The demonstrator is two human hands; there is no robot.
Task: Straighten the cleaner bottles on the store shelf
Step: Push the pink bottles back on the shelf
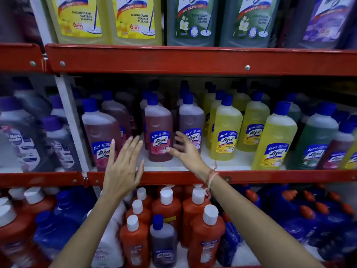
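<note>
On the middle shelf (193,165) a pink cleaner bottle (158,130) with a blue cap stands upright between my two hands. My left hand (123,167) is open, fingers spread, just left of it and in front of a larger pink bottle (99,132). My right hand (185,149) is open, fingers curled, just right of the pink bottle and in front of a purple bottle (191,120). Neither hand holds anything. Yellow bottles (226,128) and a green bottle (313,140) stand further right, some turned at an angle.
A red shelf beam (193,60) runs above, carrying big yellow and green cleaner jugs (135,20). Below, orange bottles with white caps (204,235) and blue jugs (301,219) crowd the lower shelf. A white upright post (71,120) divides the left bay.
</note>
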